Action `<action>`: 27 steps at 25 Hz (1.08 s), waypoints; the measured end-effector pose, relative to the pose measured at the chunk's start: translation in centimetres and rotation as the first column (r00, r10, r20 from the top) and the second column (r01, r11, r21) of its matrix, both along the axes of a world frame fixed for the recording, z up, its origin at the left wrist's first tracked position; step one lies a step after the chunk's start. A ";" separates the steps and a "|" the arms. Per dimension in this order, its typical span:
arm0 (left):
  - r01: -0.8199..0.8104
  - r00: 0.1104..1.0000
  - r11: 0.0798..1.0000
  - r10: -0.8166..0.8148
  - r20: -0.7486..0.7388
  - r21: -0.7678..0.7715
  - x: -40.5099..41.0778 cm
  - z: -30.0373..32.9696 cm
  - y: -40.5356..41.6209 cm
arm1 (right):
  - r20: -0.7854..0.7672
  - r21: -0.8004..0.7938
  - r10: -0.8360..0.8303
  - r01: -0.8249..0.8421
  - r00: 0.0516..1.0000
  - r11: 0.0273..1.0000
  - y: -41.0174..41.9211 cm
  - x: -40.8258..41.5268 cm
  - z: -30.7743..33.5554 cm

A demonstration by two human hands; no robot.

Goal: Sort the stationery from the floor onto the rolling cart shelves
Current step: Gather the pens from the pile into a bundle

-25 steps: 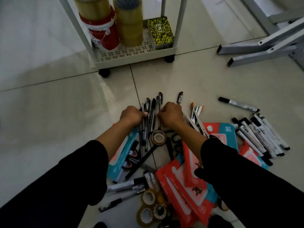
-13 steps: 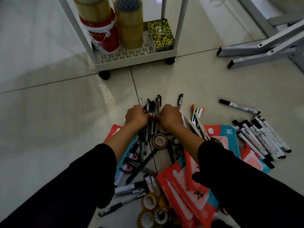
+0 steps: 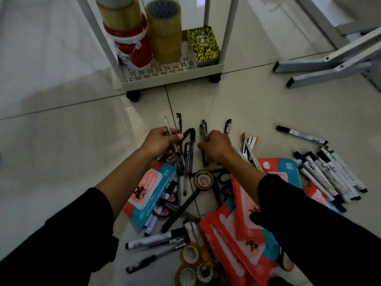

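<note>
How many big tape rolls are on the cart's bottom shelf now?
3 visible big tape rolls: one atop the red bucket, two stacked beside it. More may be hidden behind.

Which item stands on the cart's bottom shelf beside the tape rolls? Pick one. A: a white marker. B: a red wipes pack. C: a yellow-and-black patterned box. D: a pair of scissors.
C: the patterned box stands on the cart shelf, right of the tape rolls.
</note>
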State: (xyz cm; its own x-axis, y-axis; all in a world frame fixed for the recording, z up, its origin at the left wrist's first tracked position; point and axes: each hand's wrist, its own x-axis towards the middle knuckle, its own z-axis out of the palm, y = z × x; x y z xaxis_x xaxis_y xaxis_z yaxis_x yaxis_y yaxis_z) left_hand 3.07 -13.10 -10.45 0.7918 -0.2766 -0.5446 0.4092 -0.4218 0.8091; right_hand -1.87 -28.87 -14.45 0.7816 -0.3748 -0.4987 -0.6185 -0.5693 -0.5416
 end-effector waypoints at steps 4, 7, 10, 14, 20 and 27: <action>-0.048 0.994 0.996 0.055 0.091 -0.081 -0.4 1.2 0.8 | -0.052 0.249 -0.095 0.105 0.994 0.963 -0.8 -0.4 1.2; -0.024 0.983 0.995 0.042 0.179 -0.101 -1.2 1.8 1.1 | -0.087 0.503 -0.319 0.318 0.944 0.804 0.1 -0.9 2.5; -0.074 0.966 0.990 0.102 0.240 -0.124 -1.9 1.8 1.0 | -0.194 0.676 -0.402 0.419 0.895 0.606 1.3 -1.2 3.2; -0.075 0.958 0.984 0.116 0.261 -0.162 -2.7 1.9 0.8 | -0.245 0.761 -0.386 0.423 0.889 0.492 2.9 -0.9 3.2; -0.055 0.959 0.978 0.108 0.262 -0.202 -2.3 2.9 1.7 | -0.256 0.799 -0.419 0.435 0.871 0.416 3.1 -0.7 3.4; 0.089 0.991 0.970 -0.063 0.120 -0.226 -3.4 2.6 2.1 | -0.263 0.880 -0.586 0.440 0.767 0.181 1.4 -0.1 3.7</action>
